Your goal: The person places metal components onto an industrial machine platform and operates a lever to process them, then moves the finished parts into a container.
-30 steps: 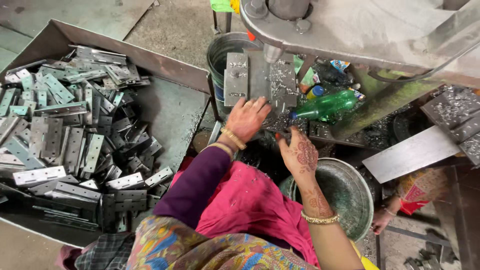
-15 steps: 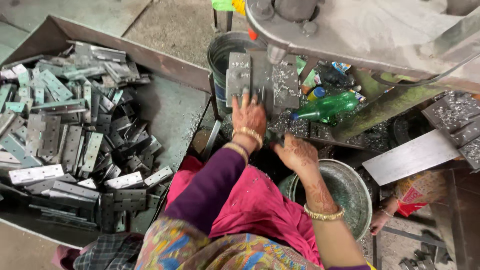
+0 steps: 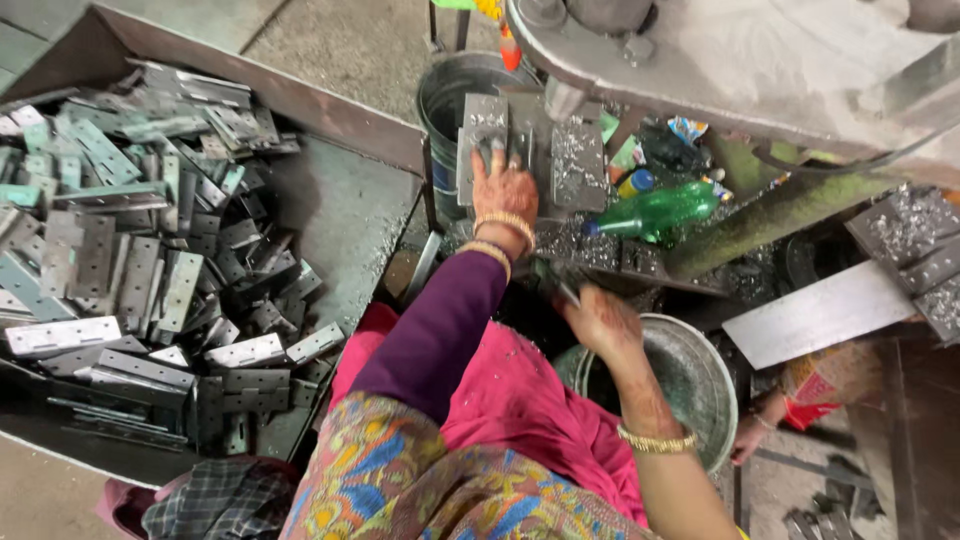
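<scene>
While the left hand [image 3: 505, 190] presses flat on the grey metal plates [image 3: 528, 150] under the press head [image 3: 720, 60], fingers spread and gripping nothing, the rest lies about those plates as follows. Left of the plates: an open sheet-metal tray [image 3: 340, 120] heaped with flat grey hinges [image 3: 130, 250]. Just behind the plates: a steel bucket [image 3: 450, 95], contents hidden by the plates. Right of the plates: a green plastic bottle [image 3: 660, 212] lying on its side among metal shavings. Below the plates: a round steel basin [image 3: 690, 380], its contents hard to make out. The right hand [image 3: 600, 320] sits below the plates at the basin's rim, curled around a small thin metal piece [image 3: 562, 288], too blurred to identify. Another person's hand [image 3: 750, 440] shows right of the basin, mostly cut off.
</scene>
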